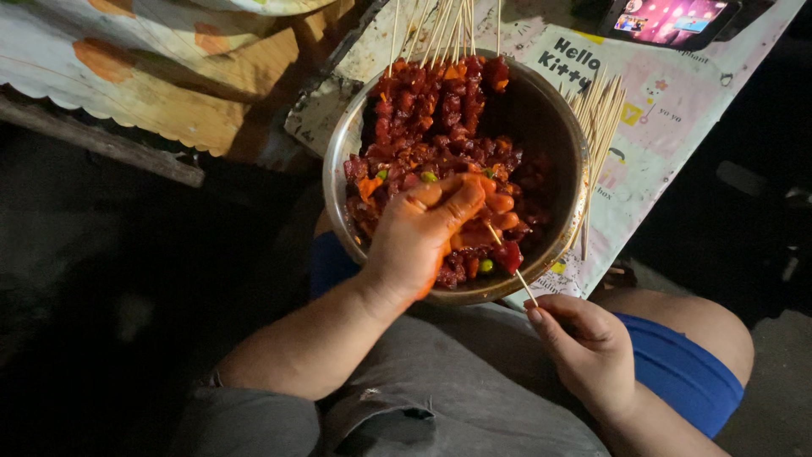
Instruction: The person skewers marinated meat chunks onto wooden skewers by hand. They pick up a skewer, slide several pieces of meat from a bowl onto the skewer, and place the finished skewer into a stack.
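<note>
Head view: two hands [423,237] [584,347], one skewer [512,267], one bowl [338,152].

Silver bowl [338,152]; red-orange marinated meat [440,118]; pale skewers [596,110]; blue shorts [685,368]; pink cartoon-print cloth [677,101].

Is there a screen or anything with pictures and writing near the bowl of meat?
Phone: top right on the table, a dark rectangle with a glowing pink and purple screen.
Printed table cover: under the phone, right of the metal bowl, pale pink with cartoon drawings and dark lettering.
No packages show.
</note>
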